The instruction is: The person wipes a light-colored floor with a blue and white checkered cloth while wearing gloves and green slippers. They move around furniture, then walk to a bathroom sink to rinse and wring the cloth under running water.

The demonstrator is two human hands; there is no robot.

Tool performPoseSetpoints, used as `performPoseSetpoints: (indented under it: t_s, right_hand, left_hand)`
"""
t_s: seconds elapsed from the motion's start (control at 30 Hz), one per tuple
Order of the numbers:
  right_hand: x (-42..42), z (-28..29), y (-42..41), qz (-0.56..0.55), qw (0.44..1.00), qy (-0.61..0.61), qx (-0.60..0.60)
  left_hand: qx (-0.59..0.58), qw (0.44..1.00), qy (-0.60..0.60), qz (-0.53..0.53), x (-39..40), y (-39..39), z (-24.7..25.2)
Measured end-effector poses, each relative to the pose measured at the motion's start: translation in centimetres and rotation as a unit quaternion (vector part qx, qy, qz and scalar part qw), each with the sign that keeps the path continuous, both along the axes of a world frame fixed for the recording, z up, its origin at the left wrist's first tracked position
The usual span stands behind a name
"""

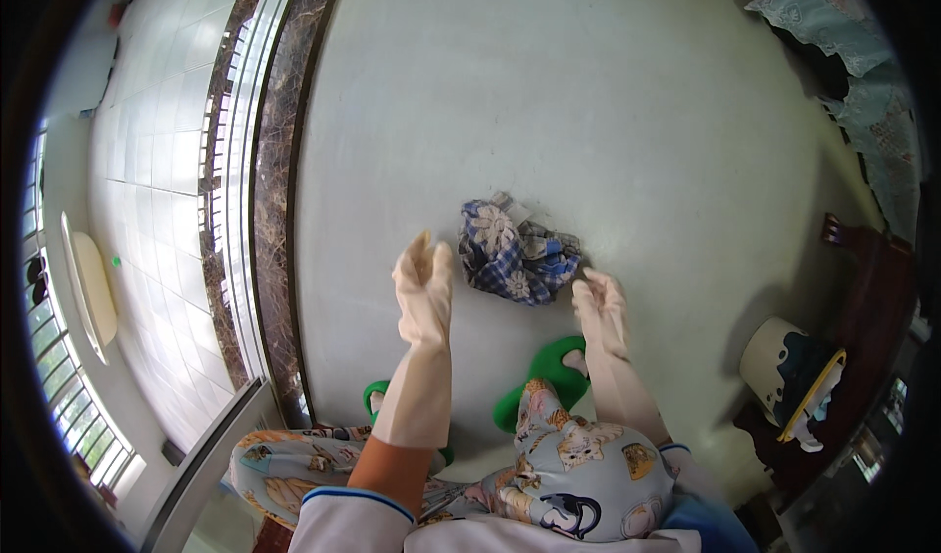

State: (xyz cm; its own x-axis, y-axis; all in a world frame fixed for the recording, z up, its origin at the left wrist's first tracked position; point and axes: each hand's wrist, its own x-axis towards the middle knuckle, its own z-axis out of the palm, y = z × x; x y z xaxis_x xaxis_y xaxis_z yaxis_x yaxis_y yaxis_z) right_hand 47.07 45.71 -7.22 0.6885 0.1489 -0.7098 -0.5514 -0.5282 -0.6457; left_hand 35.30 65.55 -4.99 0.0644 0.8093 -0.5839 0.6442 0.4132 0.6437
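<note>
On the pale floor lies a crumpled blue checked cloth (514,251) with light flower shapes and some greyish checked parts. My left hand (425,281), in a long cream rubber glove, is raised just left of the cloth, fingers curled and apart, holding nothing. Near the cloth's lower right edge is my right hand (601,303), in a matching glove, its fingers bent with a gap between them and nothing in them; they look slightly blurred. Neither hand appears to grip the cloth.
Green slippers (548,376) are on the feet below the cloth. A marble threshold (276,141) with sliding-door tracks runs along the left. At right stand a waste bin (772,369) holding a liner and dark wooden furniture (871,288). Lace-edged fabric (875,60) hangs at upper right.
</note>
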Motion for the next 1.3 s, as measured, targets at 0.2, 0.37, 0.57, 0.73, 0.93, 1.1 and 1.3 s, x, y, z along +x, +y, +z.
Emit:
performPoseSetpoints:
  t_s: [0.2, 0.37, 0.57, 0.73, 0.93, 1.1, 1.3]
  right_hand:
    - [-1.1, 5.0, 4.4, 0.04, 0.987, 0.138, -0.066]
    - [2.7, -4.2, 2.9, -0.039, 0.995, 0.09, 0.028]
    - [7.9, -3.9, 10.2, 0.178, 0.978, -0.105, -0.012]
    - [5.4, 2.1, 10.0, 0.218, 0.963, -0.156, -0.009]
    - [4.5, 2.0, 8.4, 0.407, 0.852, -0.326, 0.041]
    - [4.7, 1.6, 6.5, 0.188, 0.948, -0.205, 0.153]
    - [4.0, 1.7, 3.2, 0.053, 0.973, -0.118, 0.191]
  left_hand:
    - [0.141, 0.93, 0.034, -0.337, 1.7, -2.2, -0.8]
    - [0.088, 0.868, 0.133, -0.47, 4.9, -0.8, -0.6]
    - [0.106, 0.901, 0.03, -0.42, 5.8, 1.7, -1.3]
    - [0.225, 0.915, -0.136, -0.305, 2.6, 1.0, -2.4]
    - [0.128, 0.906, -0.187, -0.358, -1.2, -2.1, 1.0]
    - [-0.001, 0.936, -0.308, -0.173, -4.8, -1.0, 3.1]
    - [-0.221, 0.751, -0.622, 0.011, -7.0, 3.0, 1.1]
